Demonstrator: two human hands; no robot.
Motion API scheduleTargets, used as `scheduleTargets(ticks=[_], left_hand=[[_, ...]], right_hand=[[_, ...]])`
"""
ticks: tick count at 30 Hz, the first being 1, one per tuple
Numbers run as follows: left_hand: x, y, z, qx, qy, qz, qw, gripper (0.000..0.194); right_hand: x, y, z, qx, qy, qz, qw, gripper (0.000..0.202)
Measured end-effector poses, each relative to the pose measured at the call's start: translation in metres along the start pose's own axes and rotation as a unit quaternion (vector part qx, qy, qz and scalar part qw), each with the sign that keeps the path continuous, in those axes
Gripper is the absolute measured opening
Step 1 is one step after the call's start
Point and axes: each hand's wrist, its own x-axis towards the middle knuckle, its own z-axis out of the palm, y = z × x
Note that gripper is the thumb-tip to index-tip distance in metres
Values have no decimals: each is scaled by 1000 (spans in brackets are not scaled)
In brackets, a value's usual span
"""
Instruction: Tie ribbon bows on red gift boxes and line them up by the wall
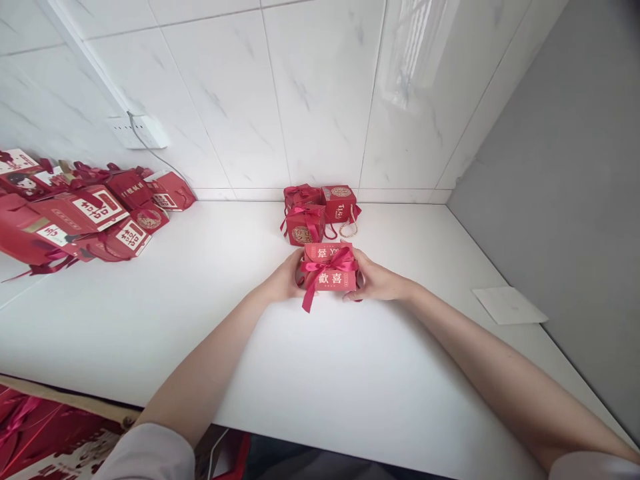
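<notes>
A red gift box with gold characters and a dark pink ribbon bow on top is held between both hands at the middle of the white table. My left hand grips its left side. Around its right side my right hand is closed, with the thumb toward the near edge. One ribbon tail hangs over the near left side of the box. Just behind it stand a few small red boxes with ribbons, one with a twisted cord handle.
A pile of red boxes lies at the left on the white table. A white sheet is near the right edge. Behind are a tiled wall and a socket with a cable. More red packaging sits below at lower left.
</notes>
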Motion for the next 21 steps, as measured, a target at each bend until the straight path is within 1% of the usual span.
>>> scheduleTargets(ticks=[2, 5, 7, 9, 11, 12, 14, 16, 18, 19, 21], left_hand=[[0, -1, 3, 69, 35, 6, 997, 94], [1, 3, 3, 152, 49, 23, 987, 96], [1, 5, 2, 171, 52, 36, 983, 96], [2, 5, 1, 169, 57, 36, 983, 96], [2, 3, 0, 143, 53, 18, 988, 97], [2, 2, 1, 119, 42, 6, 992, 98], [3, -2, 3, 51, 18, -11, 998, 96], [6, -4, 9, -24, 19, -20, 999, 84], [10, -7, 16, -81, 47, -38, 995, 69], [13, -8, 20, -95, 62, -52, 992, 66], [18, -11, 26, -105, 76, -83, 988, 67]], right_hand=[[2, 14, 3, -28, 28, -45, 998, 107], [4, 27, 5, -61, 51, -60, 995, 103], [5, 30, 5, -89, 80, -74, 990, 104], [5, 29, 5, -79, 95, -83, 989, 105], [4, 24, 6, -6, 65, -60, 996, 103], [4, 21, 7, 42, 45, -38, 997, 102], [4, 14, 12, 132, 29, 4, 991, 91], [7, 6, 19, 198, 63, 28, 978, 72], [10, 0, 26, 237, 115, 36, 964, 58], [12, -2, 29, 246, 133, 37, 959, 56], [15, -4, 33, 259, 152, 36, 953, 56]])
